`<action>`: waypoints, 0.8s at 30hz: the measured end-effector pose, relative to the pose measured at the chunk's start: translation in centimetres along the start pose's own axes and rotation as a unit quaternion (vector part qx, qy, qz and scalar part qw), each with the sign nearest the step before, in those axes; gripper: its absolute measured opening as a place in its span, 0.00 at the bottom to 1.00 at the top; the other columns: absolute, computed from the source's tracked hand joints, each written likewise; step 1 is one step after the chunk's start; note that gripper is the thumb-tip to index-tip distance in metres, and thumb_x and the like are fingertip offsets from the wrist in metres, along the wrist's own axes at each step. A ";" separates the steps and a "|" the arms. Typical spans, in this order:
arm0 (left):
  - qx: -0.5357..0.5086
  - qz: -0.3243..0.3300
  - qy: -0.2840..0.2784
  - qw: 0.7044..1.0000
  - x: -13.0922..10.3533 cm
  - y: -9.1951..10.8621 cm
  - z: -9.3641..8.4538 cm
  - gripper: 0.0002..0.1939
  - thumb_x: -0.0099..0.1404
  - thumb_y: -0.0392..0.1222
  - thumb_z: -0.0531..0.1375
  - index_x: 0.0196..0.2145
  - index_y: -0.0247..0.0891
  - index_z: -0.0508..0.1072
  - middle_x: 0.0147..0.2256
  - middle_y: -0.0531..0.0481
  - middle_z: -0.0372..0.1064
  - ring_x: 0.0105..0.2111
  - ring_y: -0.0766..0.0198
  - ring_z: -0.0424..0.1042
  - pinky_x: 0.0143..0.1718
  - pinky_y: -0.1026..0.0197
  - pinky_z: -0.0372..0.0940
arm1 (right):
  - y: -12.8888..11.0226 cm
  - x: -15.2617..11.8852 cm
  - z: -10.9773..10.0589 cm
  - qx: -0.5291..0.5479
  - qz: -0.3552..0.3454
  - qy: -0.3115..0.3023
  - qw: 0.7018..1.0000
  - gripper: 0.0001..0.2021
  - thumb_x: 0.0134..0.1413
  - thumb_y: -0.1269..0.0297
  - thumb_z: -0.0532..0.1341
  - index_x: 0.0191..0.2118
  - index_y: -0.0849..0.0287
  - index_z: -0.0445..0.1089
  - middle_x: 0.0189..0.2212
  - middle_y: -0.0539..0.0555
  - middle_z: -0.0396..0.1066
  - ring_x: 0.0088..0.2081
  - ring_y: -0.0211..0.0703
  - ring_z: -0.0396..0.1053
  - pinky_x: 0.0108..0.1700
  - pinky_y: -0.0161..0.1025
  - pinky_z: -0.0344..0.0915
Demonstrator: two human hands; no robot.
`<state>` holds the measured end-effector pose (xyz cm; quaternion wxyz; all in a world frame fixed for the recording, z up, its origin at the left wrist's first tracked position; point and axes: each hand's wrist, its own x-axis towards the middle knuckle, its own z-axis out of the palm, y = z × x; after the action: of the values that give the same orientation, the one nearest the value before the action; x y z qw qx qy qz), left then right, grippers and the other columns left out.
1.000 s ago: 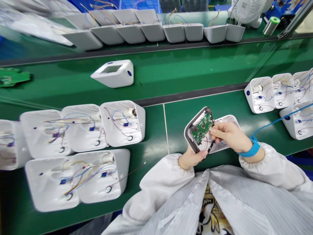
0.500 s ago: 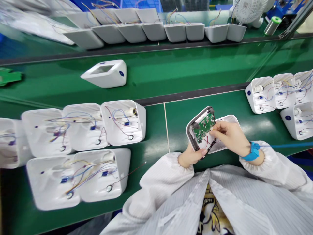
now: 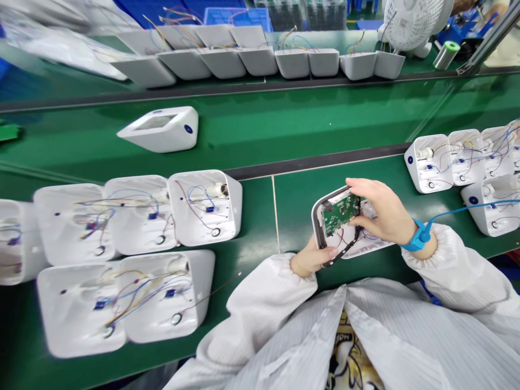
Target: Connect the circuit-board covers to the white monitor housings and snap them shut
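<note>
My left hand [image 3: 312, 259] grips the lower left edge of a tilted white and grey panel [image 3: 319, 223], thumb on its front rim. A green circuit board [image 3: 340, 211] is fitted in the panel's open side, with thin wires below it. My right hand [image 3: 379, 212] holds the panel's right side, fingers over the top corner and thumb at the board's lower right edge. Behind and below the panel lies a white housing [image 3: 365, 248] with wires inside, partly hidden by the panel and my right hand.
Open white housings with wires stand at the left [image 3: 205, 208] and the right [image 3: 433, 162]. One closed white unit [image 3: 162, 130] lies beyond the black strip. A row of housings [image 3: 292, 64], a fan [image 3: 406, 21] and a solder spool [image 3: 447, 55] line the far shelf.
My right hand has gone from a pinch at the board to a wider hold across the panel's top right corner. The closed unit beyond the strip has shifted left.
</note>
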<state>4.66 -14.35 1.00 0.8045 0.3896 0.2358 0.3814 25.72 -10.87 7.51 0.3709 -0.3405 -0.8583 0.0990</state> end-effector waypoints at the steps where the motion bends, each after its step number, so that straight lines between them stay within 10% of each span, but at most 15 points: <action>1: 0.042 0.019 -0.022 0.999 0.2 0.6 -0.2 0.40 0.54 0.53 0.71 0.62 0.42 0.68 0.60 0.42 0.67 0.61 0.43 0.66 0.66 0.40 0.58 | -0.2 -0.1 -0.1 0.025 0.043 0.000 0.999 0.30 0.62 0.54 0.64 0.65 0.57 0.57 0.61 0.63 0.65 0.63 0.52 0.64 0.62 0.54 0.64; 6: 0.353 0.152 -0.159 0.910 0.5 6.7 -1.2 0.38 0.53 0.58 0.71 0.60 0.45 0.72 0.62 0.41 0.64 0.62 0.41 0.65 0.65 0.42 0.59 | -1.3 -1.0 -0.6 0.162 0.212 0.031 0.963 0.18 0.55 0.52 0.68 0.47 0.56 0.69 0.41 0.56 0.75 0.43 0.48 0.74 0.49 0.48 0.71; 10: 0.454 0.195 -0.010 0.869 -0.1 9.3 -1.0 0.39 0.64 0.73 0.49 0.58 0.43 0.74 0.65 0.40 0.60 0.64 0.43 0.62 0.67 0.40 0.53 | -2.0 -1.2 0.0 0.064 0.040 0.076 0.994 0.06 0.63 0.68 0.58 0.32 0.55 0.68 0.31 0.53 0.72 0.37 0.43 0.71 0.40 0.43 0.65; 16: 0.599 0.062 0.030 0.797 0.7 5.9 1.1 0.67 0.45 0.59 0.73 0.73 0.39 0.41 0.65 0.30 0.52 0.62 0.33 0.58 0.60 0.32 0.57 | -3.5 0.4 -0.7 -0.193 -0.176 -0.058 0.964 0.12 0.66 0.75 0.54 0.33 0.57 0.70 0.34 0.51 0.74 0.41 0.42 0.68 0.39 0.42 0.55; 20: 0.591 0.201 0.009 0.781 1.5 3.4 -0.2 0.65 0.49 0.43 0.69 0.73 0.42 0.32 0.67 0.32 0.44 0.66 0.36 0.50 0.65 0.33 0.51 | -1.9 1.3 -4.1 -0.130 -0.052 -0.069 0.988 0.14 0.67 0.66 0.55 0.55 0.55 0.68 0.53 0.57 0.71 0.57 0.51 0.64 0.52 0.48 0.60; 24: 0.487 0.305 -0.033 0.818 2.3 0.7 -1.7 0.62 0.51 0.47 0.68 0.72 0.43 0.32 0.69 0.34 0.37 0.69 0.35 0.44 0.69 0.34 0.44 | 0.4 2.1 -3.8 -0.169 0.114 -0.159 0.966 0.13 0.63 0.59 0.63 0.49 0.60 0.70 0.44 0.59 0.73 0.45 0.51 0.69 0.42 0.44 0.63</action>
<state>4.59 -11.47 0.36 0.3597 0.7947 0.2331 0.4299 27.58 -9.55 11.22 0.1531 -0.4736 -0.8660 0.0471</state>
